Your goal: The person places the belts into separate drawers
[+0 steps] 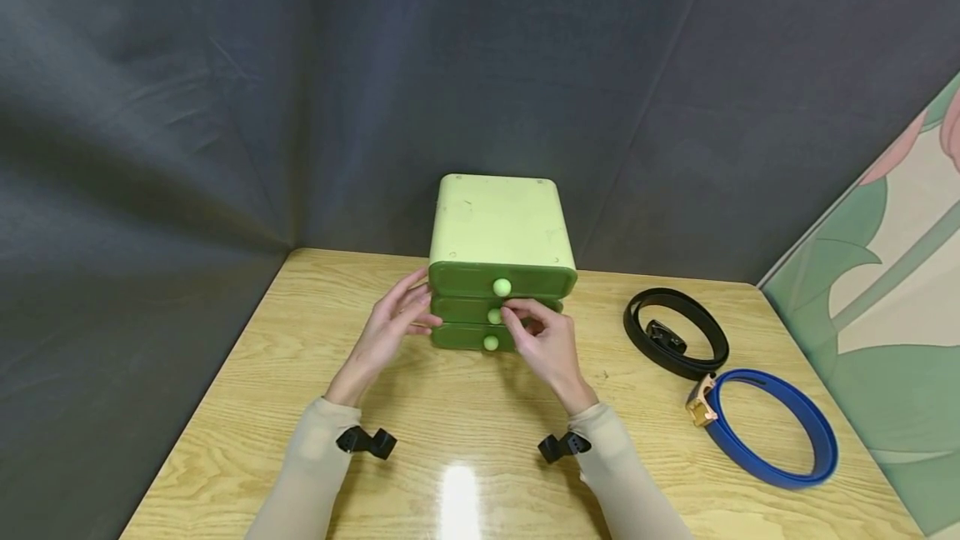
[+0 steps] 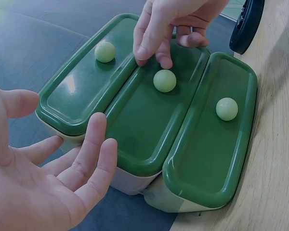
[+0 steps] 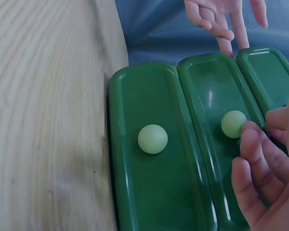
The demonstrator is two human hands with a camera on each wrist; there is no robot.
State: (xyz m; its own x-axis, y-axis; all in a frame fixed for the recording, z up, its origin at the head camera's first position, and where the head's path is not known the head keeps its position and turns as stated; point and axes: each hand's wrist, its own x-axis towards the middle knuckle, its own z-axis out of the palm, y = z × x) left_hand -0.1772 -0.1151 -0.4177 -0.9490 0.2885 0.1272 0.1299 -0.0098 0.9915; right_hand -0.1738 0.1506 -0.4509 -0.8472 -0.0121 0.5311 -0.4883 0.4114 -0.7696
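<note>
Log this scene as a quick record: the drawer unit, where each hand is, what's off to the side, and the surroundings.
Main object: drawer unit, three stacked drawers
Left hand: open beside the unit's left side; contact unclear
Right hand: fingertips at the middle knob; grip unclear
Right side: coiled black belt; nearer the person, coiled blue belt with gold buckle
Surface: wood-grain table
Backdrop: dark cloth

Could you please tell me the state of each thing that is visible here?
Top drawer: looks closed.
Middle drawer: looks closed.
Bottom drawer: looks closed.
Left hand: open, fingers apart.
Right hand: fingers bent at the middle knob; grip unclear.
Black belt: looped, on the table.
Blue belt: looped, on the table.
</note>
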